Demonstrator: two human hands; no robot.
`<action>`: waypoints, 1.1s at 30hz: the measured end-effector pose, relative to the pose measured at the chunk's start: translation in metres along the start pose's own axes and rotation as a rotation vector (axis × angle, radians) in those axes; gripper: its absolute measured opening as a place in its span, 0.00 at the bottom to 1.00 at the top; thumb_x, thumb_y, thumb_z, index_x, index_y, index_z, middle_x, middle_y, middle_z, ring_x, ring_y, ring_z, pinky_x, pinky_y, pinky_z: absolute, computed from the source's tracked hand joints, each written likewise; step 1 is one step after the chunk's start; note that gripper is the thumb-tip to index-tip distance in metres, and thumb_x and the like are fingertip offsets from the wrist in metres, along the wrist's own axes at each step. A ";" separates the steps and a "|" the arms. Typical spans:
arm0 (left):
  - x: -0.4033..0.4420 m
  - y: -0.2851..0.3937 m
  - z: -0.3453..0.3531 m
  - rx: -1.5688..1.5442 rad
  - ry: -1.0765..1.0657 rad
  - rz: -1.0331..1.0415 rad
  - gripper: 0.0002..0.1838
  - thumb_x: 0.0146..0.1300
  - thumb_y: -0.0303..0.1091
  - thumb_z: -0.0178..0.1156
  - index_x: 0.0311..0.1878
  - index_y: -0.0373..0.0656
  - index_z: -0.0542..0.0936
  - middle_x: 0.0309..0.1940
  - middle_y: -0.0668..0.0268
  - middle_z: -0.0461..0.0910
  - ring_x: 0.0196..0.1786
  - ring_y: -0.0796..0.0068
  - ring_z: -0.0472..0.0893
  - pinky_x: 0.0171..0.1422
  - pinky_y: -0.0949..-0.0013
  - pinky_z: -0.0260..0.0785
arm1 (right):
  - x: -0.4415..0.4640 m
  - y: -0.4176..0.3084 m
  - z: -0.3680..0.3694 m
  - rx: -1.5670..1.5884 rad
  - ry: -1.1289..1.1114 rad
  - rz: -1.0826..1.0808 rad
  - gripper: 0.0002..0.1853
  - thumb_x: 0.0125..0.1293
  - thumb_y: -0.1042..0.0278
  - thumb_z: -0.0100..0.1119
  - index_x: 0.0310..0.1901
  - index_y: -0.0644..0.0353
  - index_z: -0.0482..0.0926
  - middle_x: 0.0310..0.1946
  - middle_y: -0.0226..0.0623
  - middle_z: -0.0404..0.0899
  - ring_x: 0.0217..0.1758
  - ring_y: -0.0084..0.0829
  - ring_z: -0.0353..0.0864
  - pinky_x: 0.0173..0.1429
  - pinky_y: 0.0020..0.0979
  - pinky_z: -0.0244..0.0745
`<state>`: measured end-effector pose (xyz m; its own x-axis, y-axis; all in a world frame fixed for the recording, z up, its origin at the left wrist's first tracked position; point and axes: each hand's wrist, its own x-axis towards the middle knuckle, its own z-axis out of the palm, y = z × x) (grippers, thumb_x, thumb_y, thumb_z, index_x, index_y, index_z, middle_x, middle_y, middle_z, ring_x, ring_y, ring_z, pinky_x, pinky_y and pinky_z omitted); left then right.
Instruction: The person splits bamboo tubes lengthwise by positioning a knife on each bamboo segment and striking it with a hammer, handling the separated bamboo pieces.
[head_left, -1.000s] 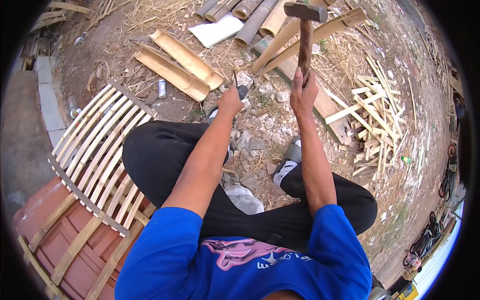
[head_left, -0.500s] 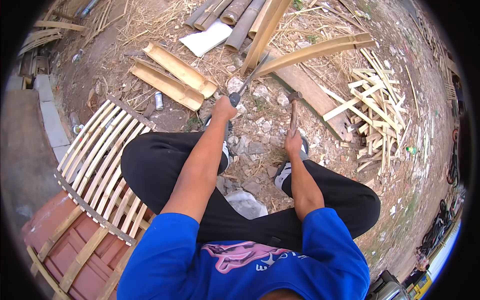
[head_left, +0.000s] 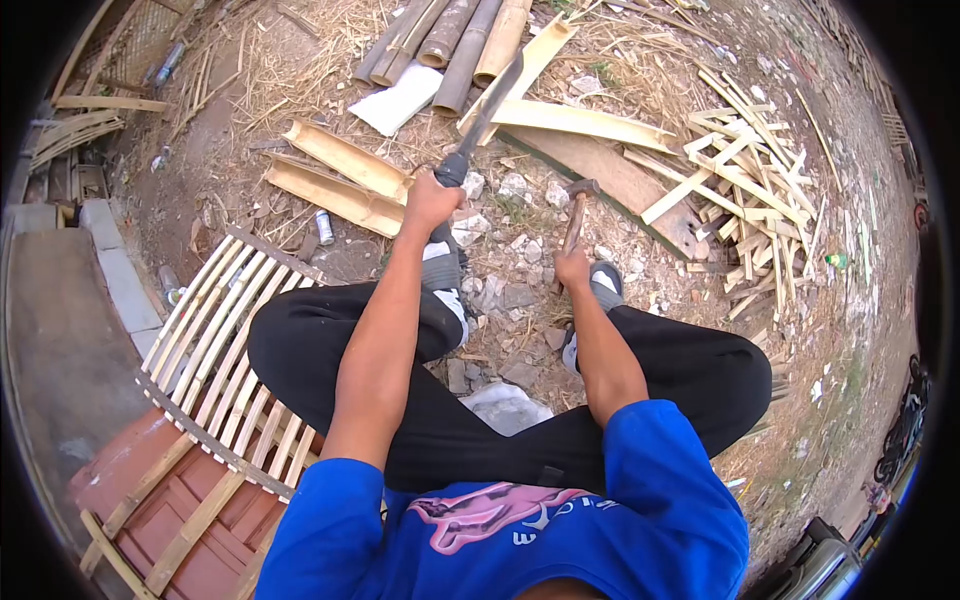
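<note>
My left hand (head_left: 432,203) is wrapped round the black grip of a long knife (head_left: 492,103), its blade pointing forward and away from me. In my right hand (head_left: 572,268) is a hammer (head_left: 576,222) with a wooden handle, its metal head facing forward. Just past the blade lies a split bamboo length (head_left: 590,123), resting on a wooden board (head_left: 610,180). A second split bamboo length (head_left: 535,75) slants away behind the blade. Two more bamboo halves (head_left: 345,160) lie hollow side up, left of the knife.
Several round bamboo poles (head_left: 465,50) lie ahead beside a white slab (head_left: 397,98). A heap of thin bamboo strips (head_left: 745,190) is at the right. A curved slatted bamboo panel (head_left: 225,350) stands at my left. Stones and a can (head_left: 324,227) lie on the ground.
The two bamboo lengths ahead, earlier raised and spread apart at the blade, now lie lower and flatter. My left hand has moved slightly up and left, with the knife blade pointing farther forward.
</note>
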<state>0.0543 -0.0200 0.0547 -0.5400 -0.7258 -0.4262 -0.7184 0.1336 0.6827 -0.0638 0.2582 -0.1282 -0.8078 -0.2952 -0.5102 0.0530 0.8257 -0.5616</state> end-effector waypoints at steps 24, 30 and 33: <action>-0.025 0.082 0.005 -0.174 0.235 0.112 0.14 0.45 0.35 0.68 0.33 0.35 0.80 0.25 0.56 0.83 0.29 0.57 0.83 0.37 0.56 0.74 | -0.046 -0.212 -0.057 1.226 -0.624 -0.202 0.39 0.65 0.30 0.53 0.56 0.65 0.73 0.46 0.41 0.79 0.49 0.30 0.77 0.56 0.32 0.72; -0.033 0.074 0.097 0.036 0.128 0.219 0.16 0.55 0.38 0.61 0.37 0.31 0.80 0.33 0.39 0.82 0.41 0.37 0.82 0.46 0.45 0.73 | -0.050 -0.195 -0.085 1.153 -0.508 -0.181 0.27 0.61 0.55 0.71 0.55 0.62 0.74 0.47 0.35 0.79 0.50 0.27 0.78 0.57 0.32 0.74; -0.033 0.070 0.120 0.043 0.047 0.281 0.15 0.55 0.37 0.60 0.36 0.32 0.80 0.31 0.37 0.81 0.41 0.37 0.82 0.45 0.45 0.73 | -0.035 -0.173 -0.088 1.161 -0.499 -0.097 0.22 0.56 0.66 0.75 0.49 0.61 0.76 0.43 0.34 0.81 0.45 0.27 0.80 0.52 0.30 0.76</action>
<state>-0.0311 0.0941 0.0456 -0.7008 -0.6862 -0.1951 -0.5616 0.3620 0.7440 -0.0965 0.1677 0.0437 -0.5422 -0.6881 -0.4822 0.6925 -0.0409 -0.7202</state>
